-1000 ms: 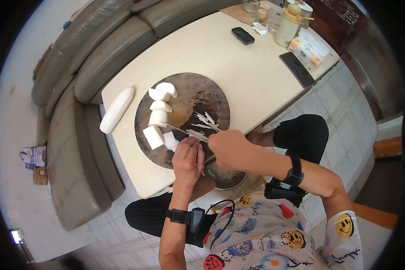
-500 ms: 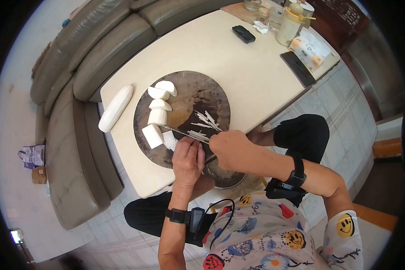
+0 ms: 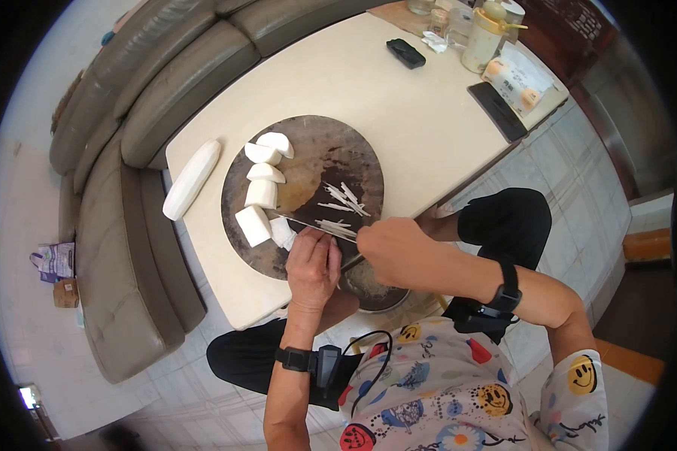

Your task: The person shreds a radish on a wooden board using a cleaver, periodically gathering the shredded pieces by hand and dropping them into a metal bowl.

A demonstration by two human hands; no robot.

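My right hand (image 3: 393, 252) is wrapped round the handle of a knife, and its thin blade (image 3: 308, 224) reaches left across the round wooden chopping board (image 3: 308, 129). Close beside the blade, my left hand (image 3: 314, 267) has its fingers curled down on a piece of white radish (image 3: 282, 234), mostly hidden under them. Thin radish strips (image 3: 341, 200) lie on the board beyond the knife, and more lie right by the blade. Several thick radish chunks (image 3: 253, 225) form a row along the board's left side. To the left, a long peeled white radish (image 3: 192, 179) rests on the table.
The cream table (image 3: 421, 135) carries a black phone (image 3: 497, 111), a small black object (image 3: 406, 54), a tissue pack (image 3: 515, 83) and a yellow-topped bottle (image 3: 484, 41) at the far right. A grey sofa (image 3: 195, 83) runs along the far and left sides.
My right hand and the knife have shifted slightly to the right. My left hand stays almost in place on the radish piece.
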